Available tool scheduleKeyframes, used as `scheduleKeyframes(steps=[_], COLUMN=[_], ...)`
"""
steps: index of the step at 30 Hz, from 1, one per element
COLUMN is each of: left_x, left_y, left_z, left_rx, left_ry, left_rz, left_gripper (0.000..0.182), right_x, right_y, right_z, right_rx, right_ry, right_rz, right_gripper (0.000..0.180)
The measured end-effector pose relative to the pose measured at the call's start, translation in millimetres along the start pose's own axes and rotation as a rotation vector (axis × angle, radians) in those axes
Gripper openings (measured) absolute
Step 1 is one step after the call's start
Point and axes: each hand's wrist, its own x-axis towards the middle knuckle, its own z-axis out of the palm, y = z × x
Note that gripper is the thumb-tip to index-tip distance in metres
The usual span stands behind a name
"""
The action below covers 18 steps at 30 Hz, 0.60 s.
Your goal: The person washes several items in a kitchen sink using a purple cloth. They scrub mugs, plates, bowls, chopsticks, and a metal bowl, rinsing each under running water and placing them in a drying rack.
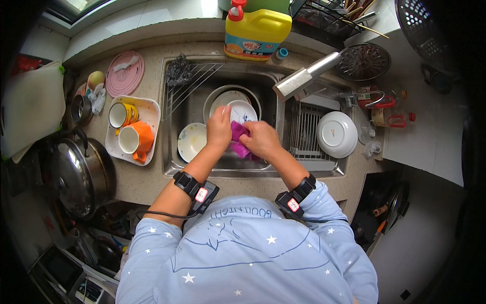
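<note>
Over the left basin of the steel sink (pixel 228 174), my left hand (pixel 220 129) holds a small white bowl with a blue pattern (pixel 243 112). Close beside it, my right hand (pixel 262 138) is closed on a purple cloth (pixel 240 149), which hangs below the fingers. Behind the hands, a round metal basin (pixel 213 95) holds a pale dish (pixel 230 98). A white bowl with a leaf pattern (pixel 191 142) sits in the sink left of my left hand. Whether the cloth touches the small bowl cannot be made out.
At left stand a tray (pixel 132 99) with an orange mug (pixel 142 137) and a yellow mug (pixel 123 114), and a lidded steel pot (pixel 85 171). A faucet (pixel 307 76) reaches over the sink's right part, where white bowls (pixel 336 134) rest. A yellow jug (pixel 256 36) stands behind.
</note>
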Motion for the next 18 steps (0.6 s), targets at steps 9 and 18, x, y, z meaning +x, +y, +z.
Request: scheduleKeyframes(steps=[9, 18], left_x=[-22.2, -25.3], left_y=[2.1, 20.3], left_z=[-16.6, -12.9], left_rx=[-0.425, -0.569], left_ry=[-0.425, -0.483], left_rz=[-0.624, -0.661], left_gripper=[0.041, 0.04], right_x=[18.4, -8.9], right_y=[24.1, 24.5], right_z=[-30.4, -33.0], right_rx=[1.239, 1.633], right_ry=[0.198, 0.007], right_rz=[0.121, 0.329], right_gripper=[0.021, 0.034])
